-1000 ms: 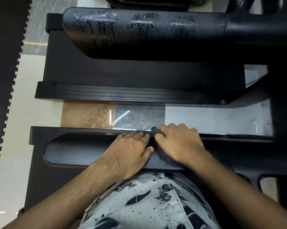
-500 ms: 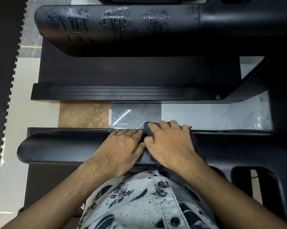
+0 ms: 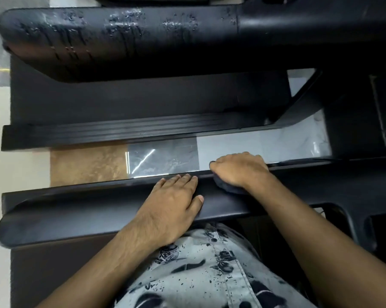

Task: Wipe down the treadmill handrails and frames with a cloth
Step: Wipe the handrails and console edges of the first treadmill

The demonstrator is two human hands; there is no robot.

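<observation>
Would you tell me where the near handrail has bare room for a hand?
Free: the near handrail from the left hand to its rounded end, and the strip between the hands. Crowded: where the right hand holds the cloth.

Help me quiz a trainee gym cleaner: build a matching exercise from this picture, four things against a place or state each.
1 left hand
2 right hand
3 cloth
4 far handrail

A beaded with wet drops
B flat on the near handrail, holding nothing
C dark, trapped under a hand
D curled over the cloth

Pairs: 1-B, 2-D, 3-C, 4-A
</observation>
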